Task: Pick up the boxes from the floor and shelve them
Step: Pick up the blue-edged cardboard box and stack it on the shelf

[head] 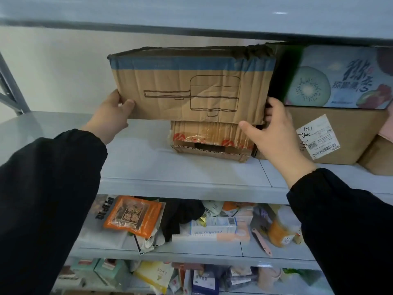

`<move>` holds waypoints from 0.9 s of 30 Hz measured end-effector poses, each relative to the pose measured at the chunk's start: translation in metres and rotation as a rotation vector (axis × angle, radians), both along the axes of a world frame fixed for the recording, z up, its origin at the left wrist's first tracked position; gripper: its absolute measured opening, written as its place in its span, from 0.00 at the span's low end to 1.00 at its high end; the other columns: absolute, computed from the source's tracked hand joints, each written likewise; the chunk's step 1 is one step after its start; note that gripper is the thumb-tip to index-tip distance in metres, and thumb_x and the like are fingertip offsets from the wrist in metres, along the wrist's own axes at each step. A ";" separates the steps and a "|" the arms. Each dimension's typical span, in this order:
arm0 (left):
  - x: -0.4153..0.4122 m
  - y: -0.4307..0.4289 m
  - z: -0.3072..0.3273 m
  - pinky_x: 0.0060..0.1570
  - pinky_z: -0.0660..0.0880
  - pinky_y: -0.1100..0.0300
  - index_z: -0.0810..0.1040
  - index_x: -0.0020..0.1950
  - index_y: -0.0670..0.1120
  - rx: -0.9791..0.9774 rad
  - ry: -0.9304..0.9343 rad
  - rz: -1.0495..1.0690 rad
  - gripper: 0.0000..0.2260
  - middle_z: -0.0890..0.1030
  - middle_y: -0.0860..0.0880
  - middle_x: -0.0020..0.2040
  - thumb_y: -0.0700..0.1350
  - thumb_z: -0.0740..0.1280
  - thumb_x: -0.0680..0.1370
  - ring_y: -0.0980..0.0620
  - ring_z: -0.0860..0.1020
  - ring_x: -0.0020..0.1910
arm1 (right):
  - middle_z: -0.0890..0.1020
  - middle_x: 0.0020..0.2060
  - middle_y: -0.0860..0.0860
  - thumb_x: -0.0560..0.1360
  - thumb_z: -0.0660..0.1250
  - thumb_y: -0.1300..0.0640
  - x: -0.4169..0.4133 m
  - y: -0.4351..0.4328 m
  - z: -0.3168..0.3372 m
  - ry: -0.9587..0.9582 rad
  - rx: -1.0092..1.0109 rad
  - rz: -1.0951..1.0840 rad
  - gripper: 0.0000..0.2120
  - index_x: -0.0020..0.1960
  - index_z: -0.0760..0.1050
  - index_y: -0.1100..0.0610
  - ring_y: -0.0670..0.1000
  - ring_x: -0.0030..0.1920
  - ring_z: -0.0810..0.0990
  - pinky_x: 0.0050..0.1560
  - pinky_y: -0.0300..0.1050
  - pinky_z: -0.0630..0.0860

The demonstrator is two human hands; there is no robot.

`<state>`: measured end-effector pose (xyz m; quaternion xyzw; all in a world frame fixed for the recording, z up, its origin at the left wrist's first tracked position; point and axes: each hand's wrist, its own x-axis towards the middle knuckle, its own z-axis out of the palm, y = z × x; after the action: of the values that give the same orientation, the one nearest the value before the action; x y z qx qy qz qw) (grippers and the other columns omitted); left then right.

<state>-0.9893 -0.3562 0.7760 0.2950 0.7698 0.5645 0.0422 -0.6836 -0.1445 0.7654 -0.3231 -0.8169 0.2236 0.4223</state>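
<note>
A crumpled brown cardboard box (191, 86) with a blue top band and a line drawing of an appliance sits on top of a smaller cardboard box (210, 139) with red-printed tape, on the grey metal shelf (148, 167). My left hand (112, 116) grips the upper box's lower left corner, thumb on its front face. At the lower right corner my right hand (270, 126) holds the box, fingers round its right side and thumb under its front edge.
To the right stand a brown carton with a white shipping label (331, 137) and, on it, a kiwi-printed box (336, 77) close against the held box. The upper shelf board (191, 28) is just overhead. Lower shelves (191, 252) hold several packets and small boxes.
</note>
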 end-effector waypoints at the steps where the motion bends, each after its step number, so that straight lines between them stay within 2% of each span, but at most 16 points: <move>1: -0.001 -0.002 0.001 0.62 0.77 0.42 0.71 0.65 0.53 -0.016 0.000 -0.003 0.14 0.75 0.51 0.58 0.53 0.61 0.81 0.45 0.76 0.57 | 0.68 0.73 0.53 0.72 0.74 0.39 0.000 -0.002 0.000 -0.004 -0.004 -0.005 0.43 0.80 0.58 0.51 0.51 0.69 0.72 0.68 0.51 0.73; 3: 0.000 -0.005 0.001 0.64 0.75 0.40 0.69 0.70 0.54 -0.061 0.000 0.002 0.20 0.76 0.51 0.63 0.57 0.62 0.79 0.46 0.75 0.58 | 0.67 0.73 0.53 0.72 0.74 0.39 0.001 -0.005 -0.002 -0.007 -0.010 -0.006 0.44 0.80 0.58 0.51 0.51 0.69 0.71 0.69 0.50 0.72; 5: 0.008 -0.010 -0.001 0.68 0.71 0.43 0.60 0.79 0.56 -0.047 0.013 0.084 0.31 0.70 0.52 0.73 0.59 0.63 0.78 0.47 0.72 0.67 | 0.66 0.74 0.53 0.72 0.74 0.40 0.006 -0.008 -0.005 0.006 -0.024 -0.002 0.44 0.80 0.58 0.50 0.51 0.71 0.70 0.70 0.49 0.70; 6: 0.017 -0.014 -0.004 0.69 0.70 0.44 0.57 0.80 0.55 0.009 0.043 0.151 0.33 0.67 0.51 0.74 0.59 0.64 0.78 0.48 0.70 0.70 | 0.65 0.74 0.54 0.72 0.74 0.40 0.011 -0.009 -0.009 0.010 -0.036 -0.006 0.44 0.80 0.57 0.50 0.52 0.72 0.69 0.71 0.50 0.68; 8: 0.038 -0.025 -0.018 0.68 0.70 0.47 0.61 0.77 0.50 0.158 0.200 0.237 0.28 0.67 0.51 0.69 0.53 0.64 0.78 0.50 0.69 0.69 | 0.65 0.75 0.53 0.73 0.73 0.39 0.023 -0.014 -0.020 -0.019 -0.045 -0.037 0.43 0.80 0.57 0.49 0.53 0.74 0.66 0.71 0.47 0.64; 10: 0.065 -0.026 -0.033 0.64 0.71 0.49 0.67 0.72 0.49 0.169 0.406 0.196 0.22 0.69 0.52 0.62 0.47 0.64 0.79 0.51 0.71 0.65 | 0.64 0.77 0.53 0.74 0.72 0.40 0.036 -0.020 -0.031 -0.100 -0.046 -0.050 0.42 0.81 0.57 0.49 0.52 0.76 0.63 0.70 0.44 0.60; 13: 0.107 0.003 -0.055 0.59 0.71 0.55 0.75 0.68 0.48 0.019 0.619 -0.076 0.16 0.77 0.52 0.56 0.44 0.64 0.80 0.53 0.74 0.59 | 0.60 0.79 0.52 0.76 0.70 0.40 0.053 -0.028 -0.050 -0.257 -0.067 -0.015 0.39 0.81 0.57 0.47 0.50 0.79 0.57 0.72 0.41 0.55; 15: 0.142 0.031 -0.066 0.59 0.70 0.59 0.79 0.66 0.49 -0.115 0.706 -0.317 0.15 0.81 0.51 0.56 0.45 0.64 0.80 0.51 0.76 0.59 | 0.58 0.81 0.54 0.76 0.68 0.39 0.069 -0.029 -0.062 -0.380 -0.063 -0.023 0.38 0.81 0.59 0.46 0.52 0.80 0.54 0.77 0.45 0.54; 17: 0.180 0.062 -0.073 0.60 0.73 0.55 0.82 0.62 0.50 -0.264 0.752 -0.524 0.13 0.82 0.50 0.58 0.48 0.64 0.80 0.49 0.77 0.60 | 0.59 0.81 0.53 0.76 0.67 0.38 0.091 -0.028 -0.074 -0.527 -0.073 -0.050 0.36 0.80 0.62 0.46 0.53 0.81 0.54 0.79 0.51 0.55; 18: 0.200 0.077 -0.075 0.59 0.75 0.53 0.83 0.60 0.51 -0.350 0.776 -0.612 0.13 0.83 0.50 0.57 0.49 0.64 0.80 0.48 0.78 0.58 | 0.60 0.81 0.52 0.76 0.67 0.38 0.106 -0.029 -0.079 -0.597 -0.090 -0.061 0.35 0.79 0.63 0.46 0.52 0.81 0.54 0.79 0.51 0.56; 21: 0.261 0.113 -0.083 0.52 0.75 0.49 0.82 0.58 0.57 -0.562 0.955 -0.816 0.12 0.83 0.51 0.53 0.55 0.62 0.79 0.46 0.75 0.56 | 0.68 0.77 0.51 0.76 0.69 0.43 0.161 -0.035 -0.087 -0.745 -0.135 -0.088 0.31 0.77 0.68 0.49 0.51 0.76 0.64 0.72 0.43 0.61; 24: 0.329 0.140 -0.093 0.45 0.70 0.51 0.75 0.58 0.59 -0.879 1.118 -0.948 0.13 0.77 0.50 0.55 0.61 0.61 0.76 0.40 0.70 0.60 | 0.79 0.62 0.52 0.76 0.67 0.42 0.229 -0.044 -0.096 -0.834 -0.248 -0.175 0.25 0.71 0.74 0.49 0.54 0.64 0.76 0.63 0.46 0.72; 26: 0.382 0.157 -0.106 0.44 0.71 0.54 0.74 0.63 0.56 -1.002 1.202 -1.117 0.17 0.78 0.49 0.59 0.61 0.60 0.77 0.40 0.72 0.63 | 0.79 0.64 0.52 0.77 0.66 0.41 0.280 -0.047 -0.110 -0.938 -0.390 -0.205 0.24 0.71 0.73 0.49 0.56 0.64 0.77 0.63 0.49 0.73; 27: 0.412 0.164 -0.112 0.49 0.74 0.53 0.73 0.67 0.56 -1.041 1.200 -1.216 0.21 0.78 0.49 0.63 0.62 0.60 0.78 0.43 0.75 0.62 | 0.77 0.68 0.52 0.78 0.66 0.41 0.307 -0.049 -0.120 -0.998 -0.473 -0.214 0.26 0.73 0.71 0.49 0.56 0.67 0.75 0.65 0.49 0.72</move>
<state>-0.5777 -0.1923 0.6637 0.8196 0.5332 -0.2029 0.0523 -0.3769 -0.1930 0.6457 -0.5566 -0.8080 0.1767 -0.0788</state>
